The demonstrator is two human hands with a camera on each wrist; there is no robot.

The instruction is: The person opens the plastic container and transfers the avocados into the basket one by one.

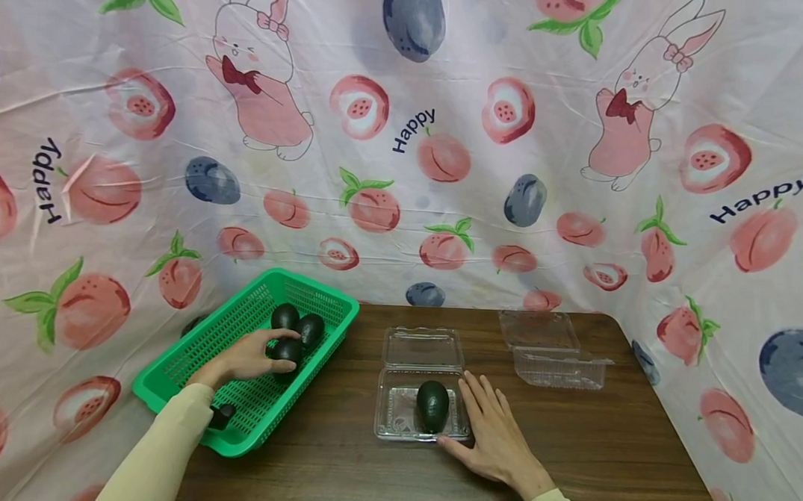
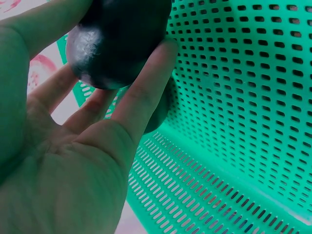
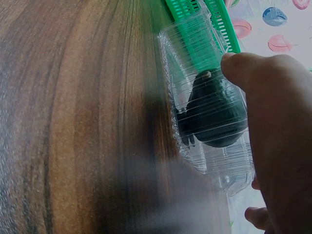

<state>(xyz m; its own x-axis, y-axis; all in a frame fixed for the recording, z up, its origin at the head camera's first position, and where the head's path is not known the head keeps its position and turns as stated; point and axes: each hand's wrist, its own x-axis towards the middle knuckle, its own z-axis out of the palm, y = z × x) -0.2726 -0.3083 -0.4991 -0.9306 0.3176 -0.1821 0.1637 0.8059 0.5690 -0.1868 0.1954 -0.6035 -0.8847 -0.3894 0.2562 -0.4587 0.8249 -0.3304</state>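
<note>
In the head view, my left hand [image 1: 243,359] reaches into a green perforated basket [image 1: 245,447] and grips a dark avocado [image 1: 286,351] between thumb and fingers. The left wrist view shows the fingers curled round this avocado [image 2: 122,46]. Two more avocados lie beside it, one at the back [image 1: 285,316] and one to the right [image 1: 313,327]. My right hand [image 1: 497,438] touches the right side of an open clear plastic clamshell box [image 1: 389,422], its fingers fairly straight and its thumb at the front edge. Inside that box sits one avocado [image 1: 432,406], also seen through the clear wall in the right wrist view.
Another open clear clamshell box [image 1: 559,368] stands at the back right of the brown wooden table [image 1: 339,457]. Behind and beside the table hangs a fruit-and-rabbit printed cloth [image 1: 389,227]. The basket takes up the table's left side.
</note>
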